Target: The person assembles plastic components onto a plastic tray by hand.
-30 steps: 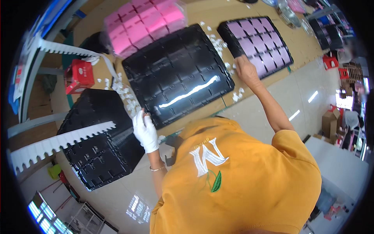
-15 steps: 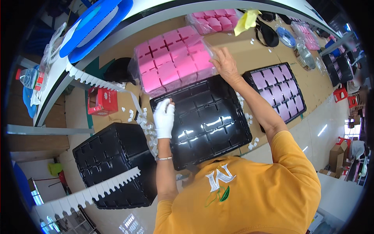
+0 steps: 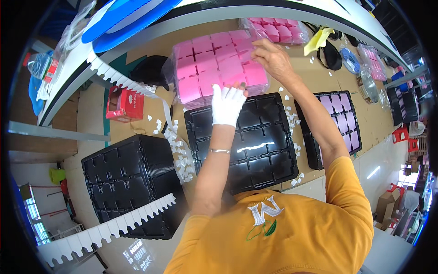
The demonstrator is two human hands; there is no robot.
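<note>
- At the bench's far side, a wrapped pink tray stack [image 3: 218, 64] lay beyond the empty black tray [image 3: 248, 141].
- Left hand [image 3: 226, 104], gloved, fingers together on its near edge; right hand [image 3: 273, 57] fingers curled over the far corner.
- Likely light, stiff, film slippery; best gripped at opposite edges.

two hands, left hand [image 3: 226, 104] gloved white, right hand [image 3: 272, 58] bare, one pink tray pack [image 3: 218, 68] under both, second pink pack [image 3: 273, 28] at table far edge, one empty black tray [image 3: 248, 141], one black tray stack [image 3: 132, 182], one tray of lilac parts [image 3: 335, 123], one red box [image 3: 124, 104]
</note>
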